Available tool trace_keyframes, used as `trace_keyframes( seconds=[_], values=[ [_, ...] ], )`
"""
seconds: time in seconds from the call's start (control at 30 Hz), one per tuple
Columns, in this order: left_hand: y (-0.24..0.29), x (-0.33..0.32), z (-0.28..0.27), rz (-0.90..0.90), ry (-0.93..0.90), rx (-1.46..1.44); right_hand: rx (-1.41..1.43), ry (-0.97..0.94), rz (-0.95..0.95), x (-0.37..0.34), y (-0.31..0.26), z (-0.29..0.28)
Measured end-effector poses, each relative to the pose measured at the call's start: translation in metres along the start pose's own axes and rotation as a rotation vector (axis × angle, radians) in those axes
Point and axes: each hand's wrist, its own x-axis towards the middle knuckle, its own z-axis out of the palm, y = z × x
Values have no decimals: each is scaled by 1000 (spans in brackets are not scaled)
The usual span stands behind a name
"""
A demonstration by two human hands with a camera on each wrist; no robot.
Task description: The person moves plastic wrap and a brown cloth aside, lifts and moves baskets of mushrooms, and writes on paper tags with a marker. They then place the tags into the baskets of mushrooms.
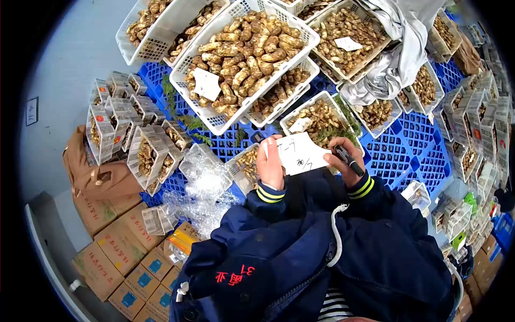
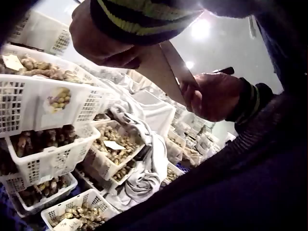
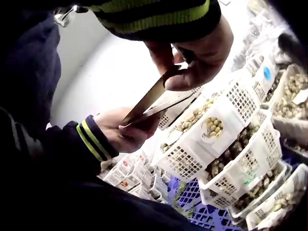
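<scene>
Both hands hold white paper cards (image 1: 300,154) with black handwriting in front of the chest. My left hand (image 1: 271,165) pinches the left side, thumb on top; a small dark piece shows by its fingertips. My right hand (image 1: 346,153) pinches the right edge and also grips a black marker pen (image 1: 348,160) lying across its fingers. From the right wrist view, two separate edges of card (image 3: 153,98) run between the hands. The left wrist view shows the same cards (image 2: 161,72) spread apart at one end.
Ahead, a large white crate (image 1: 217,121) of brown, knobbly mushroom-like produce is stacked on others over blue pallets (image 1: 407,145). Grey cloth (image 1: 386,70) drapes crates at the right. Clear plastic wrap (image 1: 201,177) and cardboard boxes (image 1: 120,244) lie at the left.
</scene>
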Motion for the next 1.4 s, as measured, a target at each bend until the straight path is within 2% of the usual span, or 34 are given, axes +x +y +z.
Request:
trace_keyframes(
  seconds=[0.03, 0.07, 0.13, 0.17, 0.23, 0.27, 0.3, 0.37, 0.43, 0.5, 0.57, 0.6, 0.63, 0.7, 0.73, 0.77, 0.8, 0.83, 0.87, 0.9, 0.93, 1.0, 1.07, 1.1, 1.17, 1.2, 1.23, 1.27, 1.3, 1.33, 1.37, 1.4],
  values=[
    [-6, 11, -7, 40, 38, -59, -4, 27, -31, 11, 3, 1],
    [-9, 22, -21, -49, 81, -149, 36, 64, -51, 27, 11, -2],
    [-3, 42, -40, 33, 204, -128, 56, 175, -59, 61, 21, -11],
    [-5, 51, -56, 51, 242, -140, 22, 193, -50, 83, 30, -18],
    [16, 54, -76, -7, 226, -106, -211, 249, -164, 129, 50, -18],
    [20, 58, -81, -16, 251, -126, -392, 272, -342, 157, 69, -18],
    [26, 58, -89, -29, 165, -120, -571, 294, -524, 186, 89, -17],
    [28, 63, -91, 25, 181, -77, -561, 280, -482, 231, 123, -4],
    [29, 68, -89, -20, 221, -93, -567, 319, -352, 248, 105, 27],
    [31, 70, -85, -61, 189, -91, -672, 400, -308, 273, 128, 32],
    [32, 72, -83, -110, 147, -45, -643, 464, -363, 275, 122, 43],
    [31, 75, -83, -140, 104, 6, -719, 498, -428, 282, 126, 44],
    [31, 77, -84, -167, 70, 56, -861, 441, -284, 285, 131, 40],
    [27, 82, -75, -52, 18, 54, -681, 499, -383, 286, 138, 39],
    [35, 82, -68, -45, 17, 99, -593, 498, -285, 281, 132, 37],
    [6, 92, -83, 298, -17, 360, -530, 458, -371, 275, 129, 29],
    [22, 88, -70, 110, -1, 188, -624, 542, -486, 267, 121, 20],
    [40, 86, -55, -66, 10, 7, 52, 482, -399, 285, 155, 7],
    [42, 86, -51, -67, -41, 25, -79, 339, -344, 225, 88, 12],
    [43, 86, -46, -71, -102, 42, 330, 78, -189, 211, 85, -4],
    [39, 87, -33, -65, -73, 35, 273, 80, 8, 180, 52, -4],
    [38, 82, -11, -61, -146, -3, 137, -44, 12, 130, 31, -12],
    [32, 72, 13, -84, -236, 37, 157, -123, 88, 78, 6, -13],
    [23, 66, 24, -58, -293, 54, 104, -100, -151, 65, 27, -15],
    [2, 47, 60, -32, -272, 71, 289, -15, 37, 20, 19, -30],
    [-4, 37, 68, -10, -383, 180, 311, 62, 11, 4, 21, -41],
    [-8, 24, 80, -133, -415, 225, 335, 131, -14, -13, 24, -55],
    [-20, 15, 88, -145, -481, 203, 299, 205, -117, -25, 40, -71],
    [-35, 7, 96, -156, -540, 182, 295, 305, -112, -39, 48, -87],
    [-46, -1, 104, -188, -475, 162, 306, 380, -133, -52, 56, -102],
    [-61, -11, 114, -151, -470, 214, 323, 453, -154, -68, 64, -121],
    [-74, -19, 120, -203, -490, 195, 289, 506, -173, -83, 64, -141]
  ],
)
